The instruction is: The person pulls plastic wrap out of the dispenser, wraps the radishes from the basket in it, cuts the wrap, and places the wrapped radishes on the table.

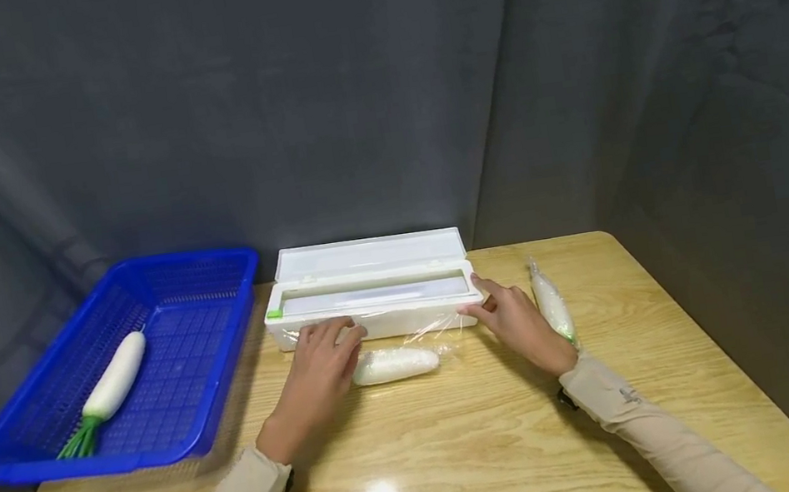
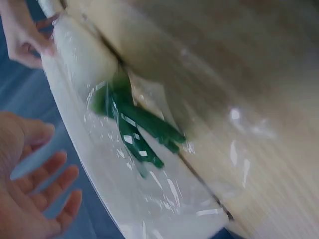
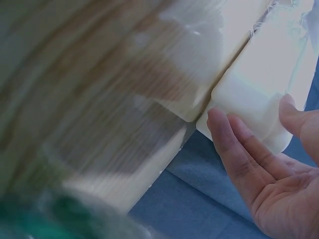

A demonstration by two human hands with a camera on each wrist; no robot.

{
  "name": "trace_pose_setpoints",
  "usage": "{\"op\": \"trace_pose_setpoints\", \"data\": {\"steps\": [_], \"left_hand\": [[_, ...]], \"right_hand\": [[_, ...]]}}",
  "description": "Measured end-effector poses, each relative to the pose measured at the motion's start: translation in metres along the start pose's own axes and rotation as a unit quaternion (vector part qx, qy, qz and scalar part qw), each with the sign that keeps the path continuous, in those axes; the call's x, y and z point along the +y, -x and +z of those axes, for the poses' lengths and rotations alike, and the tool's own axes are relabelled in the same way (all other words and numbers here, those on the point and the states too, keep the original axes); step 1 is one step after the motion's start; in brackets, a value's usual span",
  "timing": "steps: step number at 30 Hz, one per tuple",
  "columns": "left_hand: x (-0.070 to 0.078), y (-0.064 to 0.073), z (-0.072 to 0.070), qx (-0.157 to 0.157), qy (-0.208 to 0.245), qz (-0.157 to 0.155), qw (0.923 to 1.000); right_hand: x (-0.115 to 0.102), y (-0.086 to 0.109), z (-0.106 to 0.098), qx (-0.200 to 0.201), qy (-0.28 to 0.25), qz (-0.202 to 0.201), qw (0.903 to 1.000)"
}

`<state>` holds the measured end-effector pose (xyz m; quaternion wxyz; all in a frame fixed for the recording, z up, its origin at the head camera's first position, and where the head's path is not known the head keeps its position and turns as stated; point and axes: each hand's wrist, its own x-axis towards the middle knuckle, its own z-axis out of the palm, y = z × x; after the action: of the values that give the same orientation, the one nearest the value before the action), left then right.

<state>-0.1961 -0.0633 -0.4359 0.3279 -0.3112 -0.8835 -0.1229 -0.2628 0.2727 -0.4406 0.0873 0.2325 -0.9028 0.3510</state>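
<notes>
A white cling film dispenser [image 1: 375, 324], its lid raised, stands near the back edge of the table. Clear film [image 1: 439, 324] hangs at its front. Before it lies a white radish [image 1: 396, 365], wrapped in film; its green leaf stalks [image 2: 132, 129] show through the wrap in the left wrist view. My left hand [image 1: 323, 357] hovers by the radish's left end, and in its wrist view the fingers [image 2: 55, 172] are spread and loosely bent, with nothing between them. With thumb and fingers my right hand [image 1: 519, 321] grips the dispenser's right end.
A blue plastic basket [image 1: 228, 387] at the left holds an unwrapped radish [image 1: 118, 377] with green stalks. Another film-wrapped radish [image 1: 551, 304] lies on the table [image 1: 655, 377] just beyond the right hand. A dark curtain [image 1: 359, 100] hangs behind the table.
</notes>
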Motion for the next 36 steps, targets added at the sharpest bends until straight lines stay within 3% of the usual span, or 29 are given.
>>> {"op": "trace_pose_setpoints", "data": {"steps": [5, 10, 17, 24, 30, 36], "left_hand": [[0.014, 0.001, 0.004, -0.058, 0.000, 0.043, 0.9974], [0.024, 0.001, 0.008, -0.077, 0.013, 0.058, 0.9952], [0.028, 0.003, 0.012, -0.100, 0.019, 0.044, 0.9939], [0.026, 0.002, 0.018, -0.115, -0.011, 0.044, 0.9923], [0.024, -0.001, 0.024, -0.113, -0.023, 0.028, 0.9929], [0.025, -0.005, 0.027, -0.127, -0.026, 0.031, 0.9910]], "right_hand": [[0.001, 0.000, 0.000, 0.005, 0.006, 0.000, 1.0000], [-0.001, -0.002, -0.001, 0.014, 0.023, 0.003, 0.9996], [-0.001, -0.001, 0.001, 0.014, 0.024, 0.008, 0.9996], [-0.003, -0.001, 0.002, 0.015, 0.056, 0.007, 0.9983], [-0.014, -0.004, 0.001, 0.008, 0.124, -0.021, 0.9920], [-0.027, 0.004, 0.002, 0.001, 0.185, -0.009, 0.9828]]}}
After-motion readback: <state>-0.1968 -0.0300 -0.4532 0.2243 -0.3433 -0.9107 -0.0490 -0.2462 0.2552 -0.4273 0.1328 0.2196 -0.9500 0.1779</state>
